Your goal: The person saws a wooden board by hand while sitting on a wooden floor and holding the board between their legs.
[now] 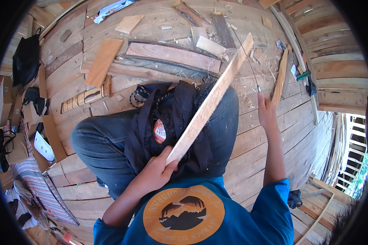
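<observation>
My left hand (156, 170) is closed around the near end of a long, flat strip of pale wood (210, 100). The strip slants up and to the right over my lap, its far end raised above my right knee. In my right hand (267, 111) is a long, thin-bladed knife (254, 74), gripped just behind a shiny metal collar. Its dark blade looks like a narrow line, pointing away and slightly left. Near the strip's far end the blade passes close to the wood; whether they touch I cannot tell.
I sit cross-legged on a plank floor (249, 141). Ahead lie a reddish board (173, 56), an orange-brown board (104, 62), several offcuts and curled shavings. A split wood piece (281, 75) stands right of my right hand. Cardboard boxes (52, 136) and a black bag (26, 57) are at left.
</observation>
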Available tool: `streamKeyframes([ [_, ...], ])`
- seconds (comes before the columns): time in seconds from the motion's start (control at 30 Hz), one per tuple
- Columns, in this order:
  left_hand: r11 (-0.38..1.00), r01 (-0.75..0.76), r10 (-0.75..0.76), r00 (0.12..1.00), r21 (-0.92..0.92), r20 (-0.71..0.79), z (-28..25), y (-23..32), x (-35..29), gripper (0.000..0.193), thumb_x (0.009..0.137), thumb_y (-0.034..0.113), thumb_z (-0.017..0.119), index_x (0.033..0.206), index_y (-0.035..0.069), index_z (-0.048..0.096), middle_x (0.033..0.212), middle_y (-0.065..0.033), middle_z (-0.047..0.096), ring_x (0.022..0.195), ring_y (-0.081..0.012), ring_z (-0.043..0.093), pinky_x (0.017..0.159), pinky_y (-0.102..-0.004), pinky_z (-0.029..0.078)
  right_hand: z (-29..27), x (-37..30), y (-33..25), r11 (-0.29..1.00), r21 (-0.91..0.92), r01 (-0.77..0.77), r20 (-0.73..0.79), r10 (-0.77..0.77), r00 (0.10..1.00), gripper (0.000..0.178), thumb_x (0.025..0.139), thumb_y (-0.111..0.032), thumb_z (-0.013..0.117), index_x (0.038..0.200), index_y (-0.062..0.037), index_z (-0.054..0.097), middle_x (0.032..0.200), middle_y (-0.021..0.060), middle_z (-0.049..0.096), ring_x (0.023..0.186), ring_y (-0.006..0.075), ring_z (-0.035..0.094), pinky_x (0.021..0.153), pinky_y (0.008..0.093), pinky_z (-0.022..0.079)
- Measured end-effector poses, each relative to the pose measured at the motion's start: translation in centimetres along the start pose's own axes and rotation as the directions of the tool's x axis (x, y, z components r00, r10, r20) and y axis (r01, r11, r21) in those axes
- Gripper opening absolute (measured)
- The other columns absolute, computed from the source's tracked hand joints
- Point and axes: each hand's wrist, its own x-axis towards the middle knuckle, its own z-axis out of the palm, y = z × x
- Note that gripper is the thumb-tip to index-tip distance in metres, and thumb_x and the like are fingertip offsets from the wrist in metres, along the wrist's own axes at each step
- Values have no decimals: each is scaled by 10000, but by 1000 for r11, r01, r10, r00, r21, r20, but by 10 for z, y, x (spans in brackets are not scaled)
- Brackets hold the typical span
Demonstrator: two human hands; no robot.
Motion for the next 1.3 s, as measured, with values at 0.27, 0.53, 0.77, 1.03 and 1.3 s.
streamKeyframes([
  [0.27, 856, -28, 118, 983, -517, 142, 4, 18, 7, 360, 996, 117, 471, 1321, -14, 389, 904, -80, 569, 799, -136, 552, 741, -275, 453, 50, -59, 3, 755, 606, -250, 181, 175, 968, 595, 977, -631, 286, 793, -94, 463, 508, -49, 321, 385, 70, 290, 354, 255, 221],
  [0.53, 670, -205, 202, 975, -714, -91, 31, 37, 45, 365, 1007, 127, 441, 1349, 47, 340, 989, -115, 579, 865, -165, 583, 756, -282, 482, 37, -76, -42, 676, 711, -195, 248, 19, 969, 477, 993, -534, 406, 818, -94, 468, 532, -70, 293, 394, 41, 264, 360, 227, 203],
  [0.77, 700, -310, 234, 951, -643, -204, 44, 55, 55, 327, 1021, 115, 412, 1334, 47, 347, 1073, -106, 597, 954, -118, 574, 822, -264, 477, 18, -99, -80, 642, 759, -113, 325, -222, 919, 334, 948, -345, 607, 808, -42, 597, 616, -47, 484, 548, 42, 443, 488, 228, 343],
  [1.03, 547, -374, 141, 923, -749, -358, 57, 52, 65, 374, 1030, 165, 445, 1356, 15, 339, 1186, -76, 535, 1057, -100, 513, 923, -258, 427, 12, -119, -107, 571, 814, -107, 447, -500, 742, 262, 870, -203, 703, 1009, 15, 660, 800, -34, 607, 750, 44, 504, 651, 237, 422],
  [1.3, 542, -433, 153, 894, -720, -422, 52, 45, 66, 392, 1037, 196, 424, 1368, 2, 341, 1226, -89, 513, 1122, -116, 484, 979, -264, 385, 12, -119, -120, 559, 776, -292, 584, -462, 668, 265, 849, -159, 728, 1023, 31, 668, 841, -9, 663, 748, 46, 575, 654, 224, 462],
])
